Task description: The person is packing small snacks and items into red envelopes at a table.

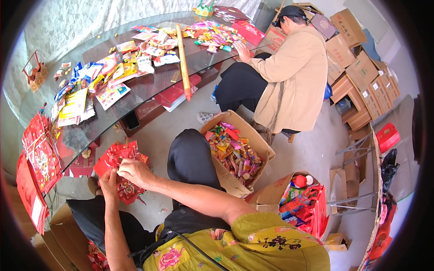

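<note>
Both hands meet in front of my left knee at a red printed gift bag [104, 164]. My left hand [109, 183] pinches its lower edge, and my right hand [137, 172] has its fingertips closed close beside the left ones. Exactly what the fingertips hold is partly hidden by the fingers. More red printed bags [127, 194] show just under and beyond my hands. On the glass tabletop [112, 117] ahead lies a heap of snack packets [118, 69]. A stack of flat red bags [40, 159] with cartoon prints rests on its left end.
A cardboard box of mixed sweets [237, 152] stands right of my knee, near a box of red bags and packets [301, 203]. A wooden stick [183, 61] overhangs the table edge. Another person [291, 67] sits by a candy heap [217, 34]. Cartons [366, 67] are piled behind.
</note>
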`<state>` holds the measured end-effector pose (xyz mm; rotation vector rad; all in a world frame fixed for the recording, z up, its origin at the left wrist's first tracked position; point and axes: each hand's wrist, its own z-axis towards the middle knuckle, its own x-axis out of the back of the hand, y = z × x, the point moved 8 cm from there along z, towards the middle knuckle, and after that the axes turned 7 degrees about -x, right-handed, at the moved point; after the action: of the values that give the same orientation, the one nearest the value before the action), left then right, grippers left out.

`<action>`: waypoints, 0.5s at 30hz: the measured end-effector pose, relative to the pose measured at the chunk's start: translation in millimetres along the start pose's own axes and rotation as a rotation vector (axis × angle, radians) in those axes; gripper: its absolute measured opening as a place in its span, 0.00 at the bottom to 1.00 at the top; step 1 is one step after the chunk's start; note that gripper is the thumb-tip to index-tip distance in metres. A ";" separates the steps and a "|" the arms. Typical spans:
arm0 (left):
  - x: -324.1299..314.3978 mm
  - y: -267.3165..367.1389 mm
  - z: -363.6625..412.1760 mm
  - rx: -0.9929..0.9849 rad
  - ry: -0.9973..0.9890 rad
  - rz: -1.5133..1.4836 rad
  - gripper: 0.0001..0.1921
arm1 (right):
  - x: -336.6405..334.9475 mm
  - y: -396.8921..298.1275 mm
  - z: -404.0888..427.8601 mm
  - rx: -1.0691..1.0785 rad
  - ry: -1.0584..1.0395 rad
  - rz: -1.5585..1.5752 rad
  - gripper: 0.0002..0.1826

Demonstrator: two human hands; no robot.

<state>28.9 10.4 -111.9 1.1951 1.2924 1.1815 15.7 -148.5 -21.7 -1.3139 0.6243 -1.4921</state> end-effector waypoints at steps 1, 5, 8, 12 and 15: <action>-3.0 10.7 -2.0 -0.080 -0.022 0.082 0.09 | 3.1 -1.8 0.7 0.027 0.029 0.079 0.07; -15.1 48.1 -11.2 -0.255 -0.058 0.319 0.08 | 10.9 -4.1 7.3 0.055 0.072 0.318 0.05; -7.8 54.6 -13.5 -0.275 -0.029 0.227 0.07 | 3.7 -4.2 10.3 -0.043 -0.016 0.490 0.07; -10.8 72.2 -17.3 -0.293 0.002 0.071 0.07 | -3.2 -0.3 12.0 -0.124 -0.065 0.725 0.09; -10.8 86.7 -21.2 -0.385 -0.012 0.084 0.07 | -0.6 -7.7 15.1 -0.003 -0.076 0.841 0.10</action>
<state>12.3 2.7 -23.9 0.9766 0.9561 1.4074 27.1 -141.7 -11.1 -0.9160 0.9729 -0.7453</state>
